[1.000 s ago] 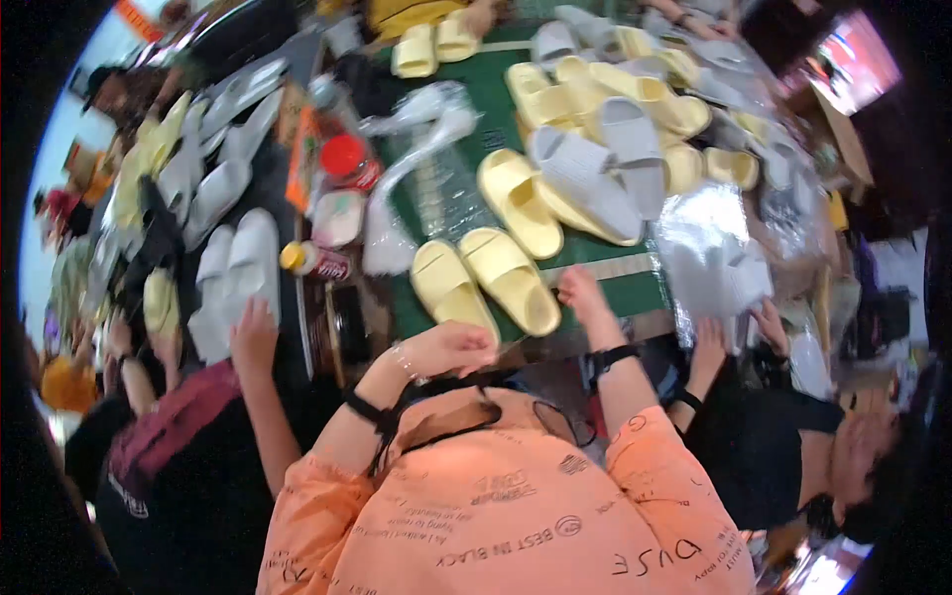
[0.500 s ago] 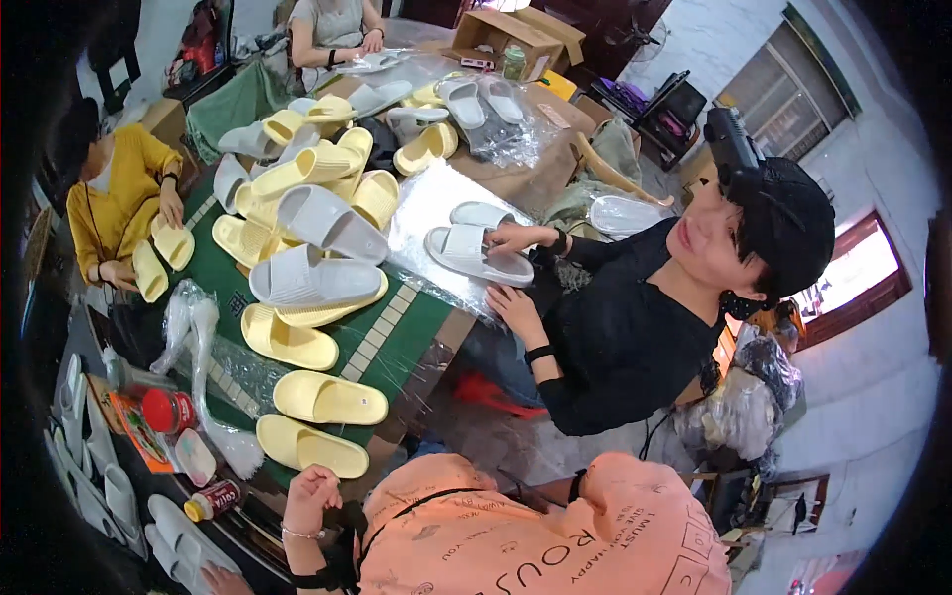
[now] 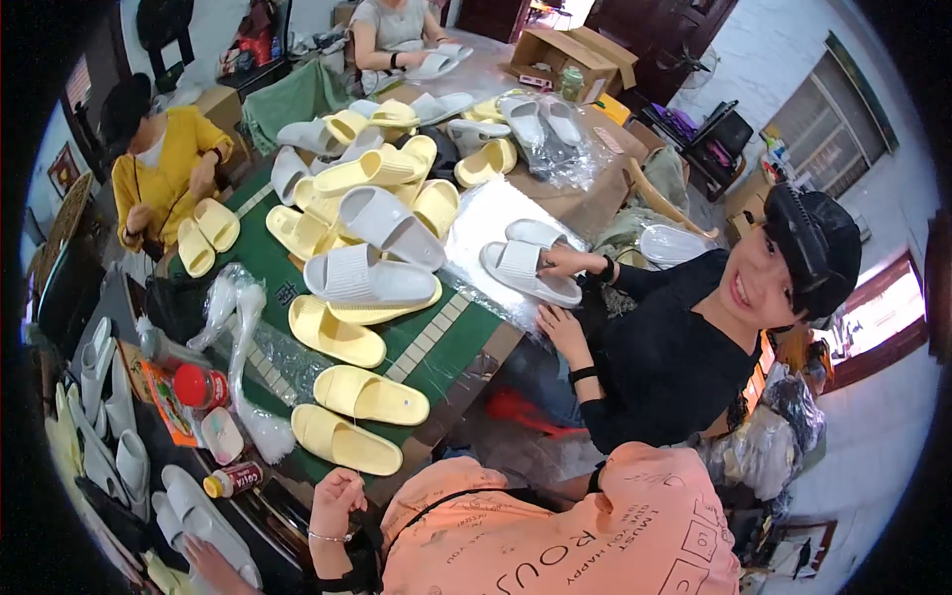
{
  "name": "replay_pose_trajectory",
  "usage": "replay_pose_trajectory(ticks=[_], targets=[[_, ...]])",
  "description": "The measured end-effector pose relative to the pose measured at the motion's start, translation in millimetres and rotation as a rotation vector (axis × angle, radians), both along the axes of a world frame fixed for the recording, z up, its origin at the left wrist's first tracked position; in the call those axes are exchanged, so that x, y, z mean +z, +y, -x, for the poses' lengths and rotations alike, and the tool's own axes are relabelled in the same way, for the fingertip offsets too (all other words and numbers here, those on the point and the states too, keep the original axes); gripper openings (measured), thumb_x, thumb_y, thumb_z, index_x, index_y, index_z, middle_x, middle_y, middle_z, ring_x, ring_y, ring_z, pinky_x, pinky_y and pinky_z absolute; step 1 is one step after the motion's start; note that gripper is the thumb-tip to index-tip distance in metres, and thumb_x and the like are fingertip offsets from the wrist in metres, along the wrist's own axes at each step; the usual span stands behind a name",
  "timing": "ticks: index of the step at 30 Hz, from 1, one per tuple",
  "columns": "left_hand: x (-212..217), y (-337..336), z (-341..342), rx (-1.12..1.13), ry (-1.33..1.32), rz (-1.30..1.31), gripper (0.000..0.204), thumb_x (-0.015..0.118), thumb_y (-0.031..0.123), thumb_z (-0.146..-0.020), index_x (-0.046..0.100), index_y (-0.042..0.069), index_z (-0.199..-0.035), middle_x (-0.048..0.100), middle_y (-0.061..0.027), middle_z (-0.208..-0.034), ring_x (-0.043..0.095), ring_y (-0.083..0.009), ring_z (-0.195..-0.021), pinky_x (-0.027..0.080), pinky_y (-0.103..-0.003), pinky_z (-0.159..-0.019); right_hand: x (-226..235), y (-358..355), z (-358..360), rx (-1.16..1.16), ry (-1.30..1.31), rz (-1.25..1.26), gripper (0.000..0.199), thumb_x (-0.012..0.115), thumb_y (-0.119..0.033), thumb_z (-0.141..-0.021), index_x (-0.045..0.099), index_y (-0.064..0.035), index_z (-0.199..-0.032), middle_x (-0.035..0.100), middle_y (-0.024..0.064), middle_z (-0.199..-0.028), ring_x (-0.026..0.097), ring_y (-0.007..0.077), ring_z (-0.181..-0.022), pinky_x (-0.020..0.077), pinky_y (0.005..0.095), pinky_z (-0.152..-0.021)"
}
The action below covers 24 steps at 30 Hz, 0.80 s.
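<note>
My left hand (image 3: pixel 338 496), with a bracelet, is raised at the near table edge. Its fingers are curled, and I see nothing in them. Just beyond it lies a pair of yellow slippers, the nearer slipper (image 3: pixel 347 439) beside the farther slipper (image 3: pixel 372 395). Of my right arm only a bit by a black wrist band (image 3: pixel 595 480) shows. Orange printed clothing (image 3: pixel 555 535) hides the right hand's fingers. On the green table (image 3: pixel 421 342), farther in, another yellow slipper (image 3: pixel 337 330) sits next to a heap of grey and yellow slippers (image 3: pixel 392 226).
To the right a co-worker in black (image 3: pixel 664 347) touches grey slippers (image 3: pixel 533 273) on a white sheet. Others sit at the far side and far left. Clear plastic bags (image 3: pixel 248 367), a red-lidded jar (image 3: pixel 201 386) and a bottle (image 3: pixel 234 479) stand left. Another hand (image 3: pixel 216 567) touches grey slippers.
My view has shifted, so the scene sits farther right and lower. The co-worker in yellow has drawn their hands back from the yellow slippers. My left hand stays curled.
</note>
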<state>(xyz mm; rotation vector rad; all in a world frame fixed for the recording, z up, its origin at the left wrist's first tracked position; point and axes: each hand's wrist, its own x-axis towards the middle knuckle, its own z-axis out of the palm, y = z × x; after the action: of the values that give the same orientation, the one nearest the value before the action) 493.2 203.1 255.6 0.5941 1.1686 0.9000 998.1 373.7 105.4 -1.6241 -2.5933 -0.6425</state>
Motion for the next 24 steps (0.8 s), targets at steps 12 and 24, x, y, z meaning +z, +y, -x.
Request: replay_pose_trajectory(ticks=[12,24], targets=[[-21,-33,12,-0.31,0.41,0.081,0.008,0.051,0.007,-0.077,0.052,-0.001,-0.077,0.049,-0.0001,-0.055,0.043,-0.0051,-0.047,0.037,-0.018,-0.043,63,-87,265,-0.013,0.628,0.803,0.011,0.046,-0.012,-0.068,0.054,-0.0042,-0.069,0.053,0.0171,-0.067,0.053,0.0343,-0.065,0.042,0.0426,-0.056],[-34,-74,35,-0.001,0.381,0.131,0.006,0.05,0.004,-0.076,0.051,-0.001,-0.072,0.047,-0.002,-0.053,0.045,-0.0091,-0.045,0.038,-0.022,-0.041,105,-142,416,1.129,0.947,0.804,0.011,0.057,-0.011,-0.058,0.051,-0.0071,-0.067,0.049,0.0083,-0.072,0.048,0.0251,-0.07,0.0387,0.0335,-0.061]])
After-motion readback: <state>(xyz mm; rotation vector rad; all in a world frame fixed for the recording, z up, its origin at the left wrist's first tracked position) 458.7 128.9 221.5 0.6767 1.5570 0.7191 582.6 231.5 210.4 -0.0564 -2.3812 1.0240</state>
